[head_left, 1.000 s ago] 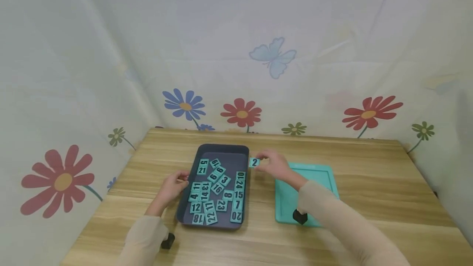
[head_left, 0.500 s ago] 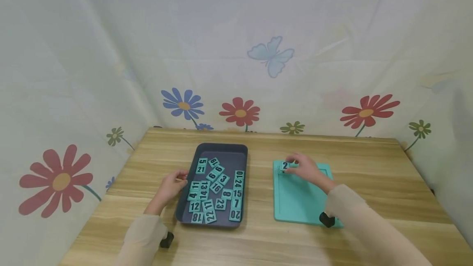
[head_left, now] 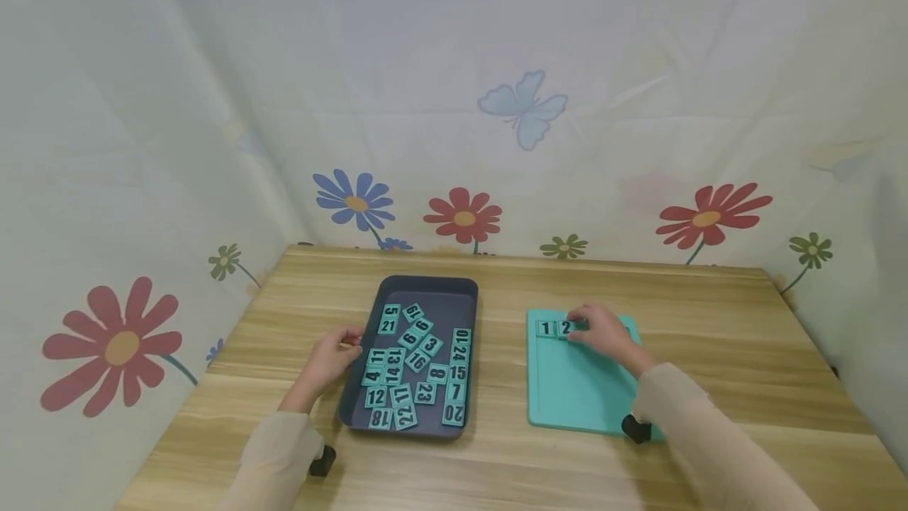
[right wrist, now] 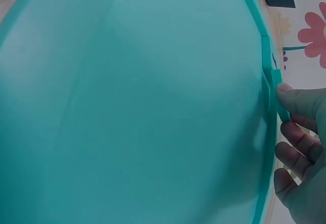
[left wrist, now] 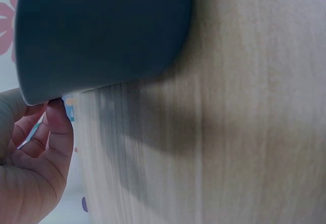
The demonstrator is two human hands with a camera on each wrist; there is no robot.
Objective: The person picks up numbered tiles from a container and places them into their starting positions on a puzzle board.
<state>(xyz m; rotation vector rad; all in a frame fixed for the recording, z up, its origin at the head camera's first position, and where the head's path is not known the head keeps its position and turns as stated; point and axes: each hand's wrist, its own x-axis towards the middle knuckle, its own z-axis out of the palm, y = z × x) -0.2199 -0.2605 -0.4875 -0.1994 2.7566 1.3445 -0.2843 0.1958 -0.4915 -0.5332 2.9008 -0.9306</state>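
Observation:
In the head view, my right hand (head_left: pixel 603 333) pinches a turquoise number tile (head_left: pixel 563 328) marked 2 at the upper left part of the turquoise board (head_left: pixel 585 389). Just left of it, a tile (head_left: pixel 545 328) marked 1 lies on the board. The right wrist view shows the held tile (right wrist: pixel 280 95) tilted over the board's rim, between thumb and fingers. My left hand (head_left: pixel 329 357) holds the left rim of the dark tray (head_left: pixel 440 302); in the left wrist view its fingertips (left wrist: pixel 57 109) meet the tray's edge.
Inside the tray lie several number tiles (head_left: pixel 418 361), some turned sideways or upside down. A strip of wooden table (head_left: pixel 500 400) separates tray and board. Behind the table hangs a flowered cloth (head_left: pixel 454 140).
My right hand has carried the 2 tile rightwards from beside the tray to the board, then lowered it right of the 1 tile, which is now uncovered. The left hand stays at the tray.

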